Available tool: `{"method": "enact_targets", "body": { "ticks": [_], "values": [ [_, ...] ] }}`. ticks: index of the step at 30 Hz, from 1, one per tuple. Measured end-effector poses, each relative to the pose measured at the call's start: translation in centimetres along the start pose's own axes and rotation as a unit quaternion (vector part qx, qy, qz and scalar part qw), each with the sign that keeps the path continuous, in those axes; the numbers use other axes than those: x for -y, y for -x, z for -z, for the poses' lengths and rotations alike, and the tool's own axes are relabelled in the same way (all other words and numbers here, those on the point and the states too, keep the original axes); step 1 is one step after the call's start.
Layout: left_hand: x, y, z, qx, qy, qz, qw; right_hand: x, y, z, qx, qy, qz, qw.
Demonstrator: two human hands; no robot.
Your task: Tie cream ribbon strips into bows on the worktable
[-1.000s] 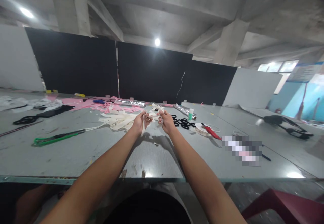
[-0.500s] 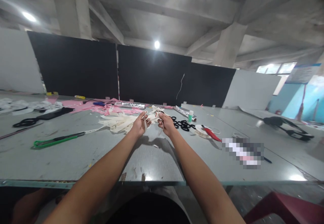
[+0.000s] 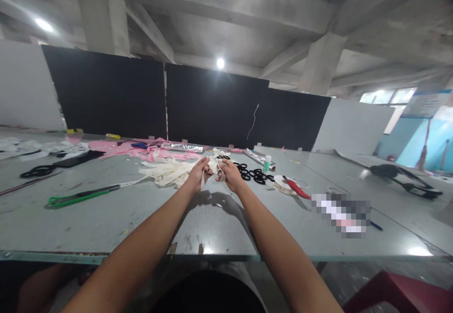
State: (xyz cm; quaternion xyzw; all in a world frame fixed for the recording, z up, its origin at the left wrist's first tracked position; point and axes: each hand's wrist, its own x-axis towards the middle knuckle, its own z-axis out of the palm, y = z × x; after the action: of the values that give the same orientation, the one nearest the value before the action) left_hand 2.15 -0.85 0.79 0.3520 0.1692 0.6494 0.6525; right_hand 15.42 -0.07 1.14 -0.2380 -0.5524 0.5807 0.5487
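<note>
Both of my hands are raised above the middle of the table, close together with the fingertips pinched. My left hand (image 3: pixel 199 175) grips a cream fabric strip (image 3: pixel 203 181) whose end hangs below the fingers. Cream material also shows in the fingers of my right hand (image 3: pixel 229 175), seemingly the same strip, though the fingers partly cover it. Just left of my left hand lies a heap of cream strips (image 3: pixel 168 172). Several black rings (image 3: pixel 257 176) lie to the right of my right hand. Beyond the hands, more cream pieces (image 3: pixel 221 152) are partly hidden.
Green-handled scissors (image 3: pixel 79 198) and pink fabric scraps (image 3: pixel 113 148) lie to the left. On the right are a glue stick (image 3: pixel 266 163), a tape roll (image 3: pixel 283 185), a red-handled tool (image 3: pixel 297 188) and a black strap (image 3: pixel 406 178). Black panels (image 3: pixel 215 105) stand behind the table.
My hands have drawn slightly closer together, and the right fingers have curled more around the cream strip. The objects on the table stay where they were.
</note>
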Motion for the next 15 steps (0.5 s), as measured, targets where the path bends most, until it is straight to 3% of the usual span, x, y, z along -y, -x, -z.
{"method": "enact_targets", "body": {
  "ticks": [5,11,13,15],
  "values": [
    [0.34,-0.31,0.33,0.011,-0.063,-0.03,0.997,-0.27,0.06,-0.43,-0.014,0.055,0.043,0.997],
    [0.17,-0.55,0.58,-0.042,-0.161,-0.082,0.983,-0.28,-0.01,-0.05,-0.02,0.165,0.024,0.986],
    [0.13,-0.37,0.54,-0.05,-0.195,-0.091,0.975,-0.35,-0.09,-0.02,-0.032,0.259,0.073,0.963],
    [0.22,-0.14,0.58,-0.038,-0.228,-0.101,0.968,-0.48,-0.08,-0.18,-0.037,0.368,0.146,0.917]
  ]
}}
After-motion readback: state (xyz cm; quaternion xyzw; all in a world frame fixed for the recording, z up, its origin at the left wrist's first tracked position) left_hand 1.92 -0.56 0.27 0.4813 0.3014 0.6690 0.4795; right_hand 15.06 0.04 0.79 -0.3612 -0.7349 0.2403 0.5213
